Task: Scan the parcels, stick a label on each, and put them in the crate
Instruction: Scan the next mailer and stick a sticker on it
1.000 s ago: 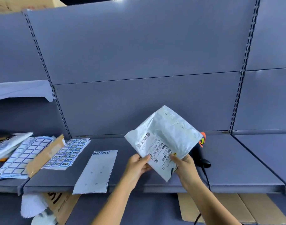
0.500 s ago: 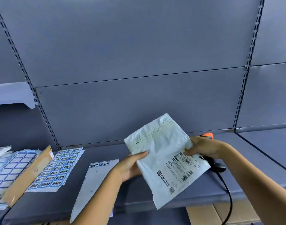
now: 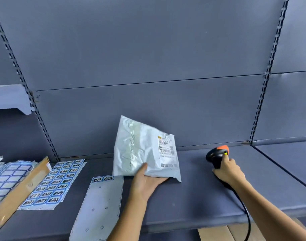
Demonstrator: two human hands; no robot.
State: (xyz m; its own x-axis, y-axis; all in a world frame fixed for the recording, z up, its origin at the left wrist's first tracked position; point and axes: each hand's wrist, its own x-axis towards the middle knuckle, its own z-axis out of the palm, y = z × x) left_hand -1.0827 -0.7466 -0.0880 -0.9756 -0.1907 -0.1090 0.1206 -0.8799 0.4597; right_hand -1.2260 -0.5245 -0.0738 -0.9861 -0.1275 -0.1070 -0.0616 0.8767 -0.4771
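The parcel, a white poly mailer, stands on its lower edge at mid-shelf, leaning back, with its shipping label facing out at the upper right. The left hand alone grips it at the lower edge, thumb on the front.

Half a second ago both hands held it. The right hand has since let go and now wraps the handle of the scanner, well apart from the parcel toward the right end of the shelf.

Assessment: scan imminent, labelling not yet done.

A nearly spent sticker sheet lies at the front edge just left of the parcel, and a fuller label sheet further left. No crate is in view.
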